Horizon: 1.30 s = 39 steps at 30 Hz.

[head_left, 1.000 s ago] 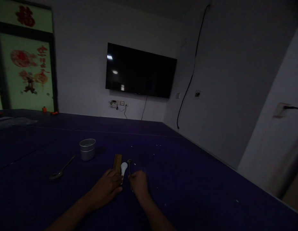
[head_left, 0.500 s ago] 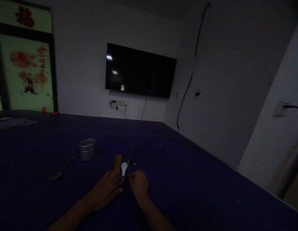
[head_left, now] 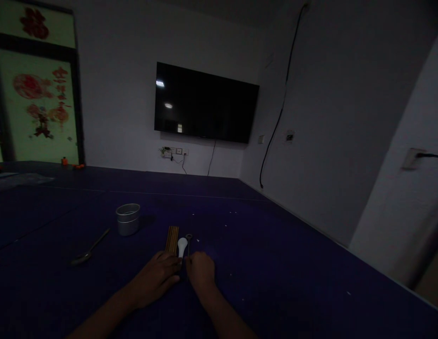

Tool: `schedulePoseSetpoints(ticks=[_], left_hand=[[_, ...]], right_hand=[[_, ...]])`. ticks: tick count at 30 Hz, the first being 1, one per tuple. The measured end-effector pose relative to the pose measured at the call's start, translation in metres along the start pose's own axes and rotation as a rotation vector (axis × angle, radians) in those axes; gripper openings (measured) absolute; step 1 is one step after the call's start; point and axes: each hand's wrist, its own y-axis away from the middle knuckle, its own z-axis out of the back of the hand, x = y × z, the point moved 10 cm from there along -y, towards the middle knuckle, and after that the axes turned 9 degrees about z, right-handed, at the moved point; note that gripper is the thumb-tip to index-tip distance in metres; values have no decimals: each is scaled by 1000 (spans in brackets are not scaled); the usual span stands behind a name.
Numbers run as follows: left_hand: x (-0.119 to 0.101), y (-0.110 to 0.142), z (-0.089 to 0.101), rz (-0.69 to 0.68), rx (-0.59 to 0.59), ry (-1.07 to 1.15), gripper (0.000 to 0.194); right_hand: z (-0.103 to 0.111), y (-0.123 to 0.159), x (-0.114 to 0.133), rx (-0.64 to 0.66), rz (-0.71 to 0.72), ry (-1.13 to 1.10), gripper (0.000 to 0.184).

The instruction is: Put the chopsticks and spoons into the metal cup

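While right hand [head_left: 201, 270] pinches metal utensil [head_left: 189, 237], left hand [head_left: 158, 274] flat across chopsticks [head_left: 172, 239], red 福 [head_left: 35, 24] beyond

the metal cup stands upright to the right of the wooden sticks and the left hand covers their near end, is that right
Only the side is wrong: in the head view, the metal cup stands upright to the left of the wooden sticks, and the left hand covers their near end.

The wall [head_left: 120, 94] (dimly lit) bears a television [head_left: 206, 102].
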Motion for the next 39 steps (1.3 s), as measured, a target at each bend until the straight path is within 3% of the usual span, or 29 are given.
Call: schedulePoseSetpoints(ticks=[23,34,39], left_hand=[[16,3,-20,-5,2,42,44],[8,2,-10,5,3,9,40],[10,2,5,-1,-126,-56,32]], right_hand=[[-9,-2,-3,-21,55,-21,25],[-8,-2,-1,10,60,-16,29],[-4,-1,-1,-20,44,-39,29]])
